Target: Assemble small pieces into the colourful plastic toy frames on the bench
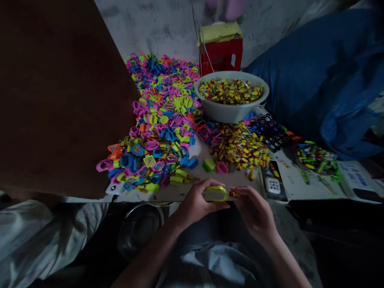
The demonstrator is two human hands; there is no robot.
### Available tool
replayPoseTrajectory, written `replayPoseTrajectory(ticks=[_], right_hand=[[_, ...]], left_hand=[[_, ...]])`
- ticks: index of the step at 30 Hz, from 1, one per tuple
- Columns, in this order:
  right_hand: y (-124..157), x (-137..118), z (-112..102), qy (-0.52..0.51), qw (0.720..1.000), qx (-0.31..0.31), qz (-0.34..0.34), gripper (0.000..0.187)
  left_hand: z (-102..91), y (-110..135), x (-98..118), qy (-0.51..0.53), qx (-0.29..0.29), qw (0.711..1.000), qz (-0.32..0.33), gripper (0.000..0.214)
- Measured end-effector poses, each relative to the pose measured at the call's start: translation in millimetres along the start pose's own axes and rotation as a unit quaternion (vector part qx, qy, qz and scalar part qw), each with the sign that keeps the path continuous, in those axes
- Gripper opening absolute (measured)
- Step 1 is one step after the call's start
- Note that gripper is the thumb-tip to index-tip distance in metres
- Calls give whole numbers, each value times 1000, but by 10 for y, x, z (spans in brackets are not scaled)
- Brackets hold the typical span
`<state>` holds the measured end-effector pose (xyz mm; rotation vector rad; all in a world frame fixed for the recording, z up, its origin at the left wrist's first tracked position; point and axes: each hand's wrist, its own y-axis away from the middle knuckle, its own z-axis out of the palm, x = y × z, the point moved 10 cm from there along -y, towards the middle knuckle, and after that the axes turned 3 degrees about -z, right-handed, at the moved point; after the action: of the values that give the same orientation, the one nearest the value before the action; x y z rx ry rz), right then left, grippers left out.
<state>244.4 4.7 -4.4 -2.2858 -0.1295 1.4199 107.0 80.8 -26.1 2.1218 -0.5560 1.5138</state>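
My left hand grips a yellow-green plastic frame-shaped piece between thumb and fingers, just past the table's front edge. Close to its right end, my right hand pinches a small red-and-yellow tube-like piece. Whether the two pieces touch, I cannot tell. Beyond my hands lies a heap of small yellow-and-red pieces. A pink piece and a yellow-green piece rest beside that heap. To the left spreads a big pile of pink, blue, yellow and orange plastic pieces.
A white basin full of yellow-and-red pieces stands at the back, before a red stool. A brown board walls off the left. On the right are a phone, a black grid tray and a blue bag.
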Motion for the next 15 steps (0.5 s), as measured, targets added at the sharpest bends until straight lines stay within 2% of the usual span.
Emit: replayPoseTrajectory(ticks=[3,6,11,15], right_hand=[[-42,-158,-11,46,998,3,-35,17],[-54,-234,22,63,997,1,-50,15],[-46,-285,38,74,995,-2,-63,15],[-17,-253,92,85,994,-36,-56,12]], left_hand=[[-1,6,-16,10,11,1000,-17,51],[-38,20,7,-35,33,999,-20,50],[-102,76,102,-107,58,993,2,49],[-90,105,193,-171,47,983,41,50]])
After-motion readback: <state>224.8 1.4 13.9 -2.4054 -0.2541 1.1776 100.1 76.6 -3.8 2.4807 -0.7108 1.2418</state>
